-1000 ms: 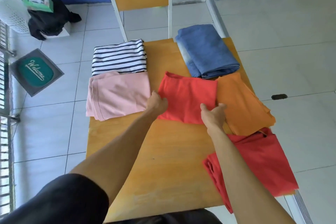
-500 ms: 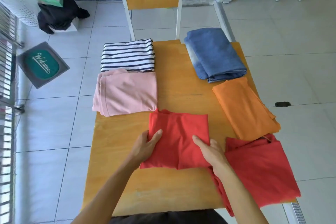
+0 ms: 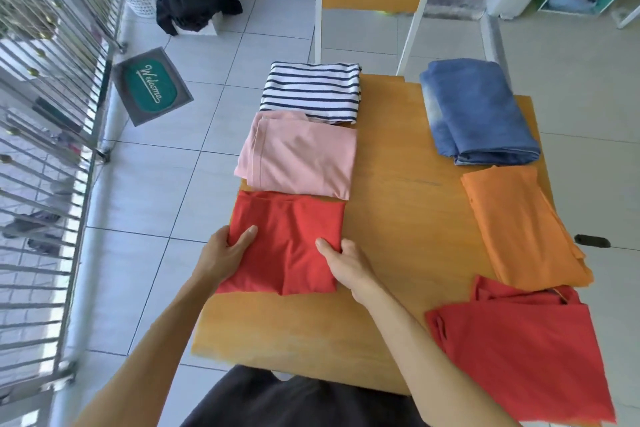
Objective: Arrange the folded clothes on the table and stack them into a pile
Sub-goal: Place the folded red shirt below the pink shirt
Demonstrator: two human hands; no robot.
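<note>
While both hands clamp the sides of the small red fold, the risk sits right at the table's left edge. The left hand pinches the fold's left border, thumb on top and fingers tucked underneath, and that border already hangs just past the wooden table. The right hand grips the right border the same way, thumb pressing down on the cloth. If the grip loosens unevenly, I judge the fold could slide off toward the floor or fall open along its centre crease.

Its far edge touches the pink fold, which itself overhangs the left edge, with the striped shirt just behind. A careless shove forward could rumple the pink one or push that whole column askew.

Across the bare middle lie the blue jeans, the orange fold and the larger red garment, its near corner drooping off the table. That one looks the likeliest to slip on its own. Nothing is stacked yet, so every lift ahead brings a fresh chance of a fold opening up.
</note>
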